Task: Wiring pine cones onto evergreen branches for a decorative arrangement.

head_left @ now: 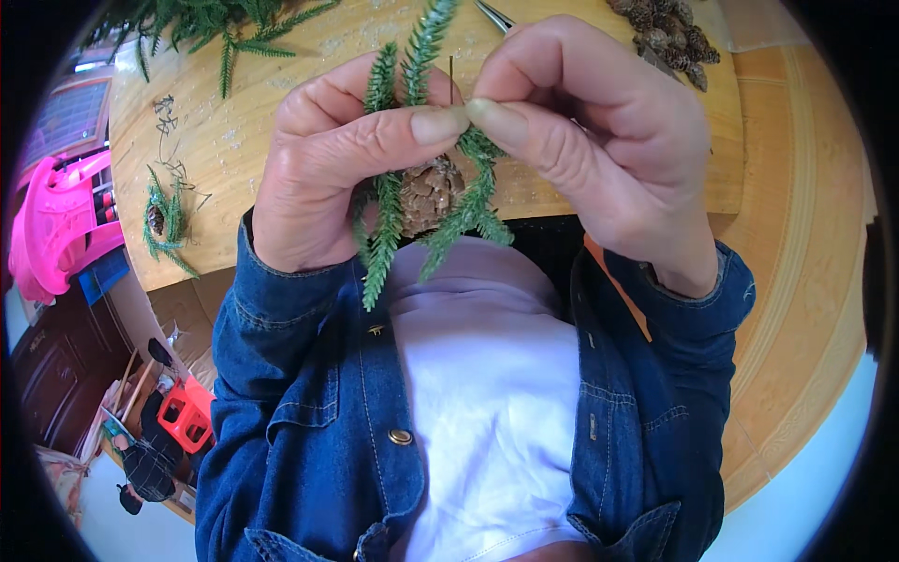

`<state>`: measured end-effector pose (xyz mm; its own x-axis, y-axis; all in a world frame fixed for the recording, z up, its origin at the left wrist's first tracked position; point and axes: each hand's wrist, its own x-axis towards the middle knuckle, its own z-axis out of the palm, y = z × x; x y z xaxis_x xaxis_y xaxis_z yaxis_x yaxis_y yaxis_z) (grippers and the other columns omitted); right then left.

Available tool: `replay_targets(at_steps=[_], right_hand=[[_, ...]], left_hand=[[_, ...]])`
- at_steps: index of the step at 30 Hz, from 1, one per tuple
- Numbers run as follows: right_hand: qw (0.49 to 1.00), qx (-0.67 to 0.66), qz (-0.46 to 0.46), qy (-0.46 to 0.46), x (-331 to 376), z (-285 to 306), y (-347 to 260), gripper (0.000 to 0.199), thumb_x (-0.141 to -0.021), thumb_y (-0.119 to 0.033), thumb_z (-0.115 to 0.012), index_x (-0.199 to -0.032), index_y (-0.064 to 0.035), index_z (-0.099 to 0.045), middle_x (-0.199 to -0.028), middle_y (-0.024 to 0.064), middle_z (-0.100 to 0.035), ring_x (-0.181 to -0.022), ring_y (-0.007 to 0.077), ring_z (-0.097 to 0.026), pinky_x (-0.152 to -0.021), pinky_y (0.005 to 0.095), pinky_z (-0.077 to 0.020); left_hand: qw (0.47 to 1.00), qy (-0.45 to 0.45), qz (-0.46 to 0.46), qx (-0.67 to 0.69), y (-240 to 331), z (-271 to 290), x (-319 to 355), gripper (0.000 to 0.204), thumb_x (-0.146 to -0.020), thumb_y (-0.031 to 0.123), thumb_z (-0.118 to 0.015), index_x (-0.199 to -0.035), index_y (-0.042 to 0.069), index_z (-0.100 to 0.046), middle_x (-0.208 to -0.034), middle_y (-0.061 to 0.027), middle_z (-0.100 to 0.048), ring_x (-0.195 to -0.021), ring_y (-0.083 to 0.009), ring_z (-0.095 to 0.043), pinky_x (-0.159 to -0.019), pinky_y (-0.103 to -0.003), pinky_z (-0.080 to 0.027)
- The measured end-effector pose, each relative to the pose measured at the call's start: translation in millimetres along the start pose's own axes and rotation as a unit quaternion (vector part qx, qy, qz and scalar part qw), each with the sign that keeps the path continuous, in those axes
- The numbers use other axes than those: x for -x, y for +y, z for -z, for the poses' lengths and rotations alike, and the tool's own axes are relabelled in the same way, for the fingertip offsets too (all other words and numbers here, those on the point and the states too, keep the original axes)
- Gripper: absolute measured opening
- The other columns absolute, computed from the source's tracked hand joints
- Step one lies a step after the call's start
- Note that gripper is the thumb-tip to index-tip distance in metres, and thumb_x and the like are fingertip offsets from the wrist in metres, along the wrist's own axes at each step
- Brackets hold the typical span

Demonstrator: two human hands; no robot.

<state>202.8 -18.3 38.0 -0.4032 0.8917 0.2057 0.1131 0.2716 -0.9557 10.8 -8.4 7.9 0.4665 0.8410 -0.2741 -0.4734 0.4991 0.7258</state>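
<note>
My left hand point(337, 159) and my right hand point(609, 140) meet close to the camera, thumbs tip to tip. Between them they pinch a small bundle: a brown pine cone point(429, 192) with green artificial fir sprigs point(384, 225) on both sides. A thin dark wire point(450, 80) sticks up from the bundle between the thumbs. Sprig tips poke above my left fingers and hang below both hands. Both forearms wear blue denim sleeves.
A round wooden table point(253, 131) lies beyond the hands. On it are loose fir branches point(206, 23) at the far left, a finished cone-and-sprig bundle point(161, 223), a pile of pine cones point(670, 33) far right and metal pliers tips point(492, 14). A pink plastic chair point(56, 225) stands left.
</note>
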Motion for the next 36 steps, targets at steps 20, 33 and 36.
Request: replay_targets(at_steps=[20,33,36], right_hand=[[0.950,0.169,0.255,-0.065,-16.2,11.6,12.9,0.011,-0.082,-0.001,-0.059,-0.091,-0.0003,-0.054,-0.083,0.0114,-0.050,-0.066,0.0225,-0.050,-0.057,0.0302,-0.0432],[0.923,0.284,0.226,-0.130,-14.9,13.6,21.3,0.015,-0.079,0.000,-0.060,-0.093,-0.0006,-0.052,-0.082,0.0103,-0.052,-0.070,0.0244,-0.054,-0.060,0.0317,-0.0447],[0.910,0.314,0.228,-0.147,-19.2,16.0,21.4,0.016,-0.079,0.000,-0.060,-0.093,-0.0007,-0.052,-0.082,0.0100,-0.052,-0.071,0.0248,-0.056,-0.060,0.0321,-0.0450]], left_hand=[[0.990,-0.094,0.100,0.029,11.0,7.4,-11.3,0.029,-0.075,-0.003,-0.060,-0.104,-0.008,-0.056,-0.101,-0.0153,-0.064,-0.088,-0.0195,-0.063,-0.085,-0.029,-0.049],[0.994,-0.030,0.040,-0.093,-0.5,7.2,-3.2,0.029,-0.081,0.001,-0.062,-0.109,-0.006,-0.058,-0.102,-0.0117,-0.065,-0.090,-0.0164,-0.063,-0.085,-0.027,-0.049],[0.991,-0.029,0.033,-0.124,-1.9,6.3,-3.2,0.024,-0.083,0.001,-0.062,-0.106,-0.005,-0.059,-0.096,-0.0083,-0.064,-0.085,-0.0131,-0.061,-0.079,-0.025,-0.048]])
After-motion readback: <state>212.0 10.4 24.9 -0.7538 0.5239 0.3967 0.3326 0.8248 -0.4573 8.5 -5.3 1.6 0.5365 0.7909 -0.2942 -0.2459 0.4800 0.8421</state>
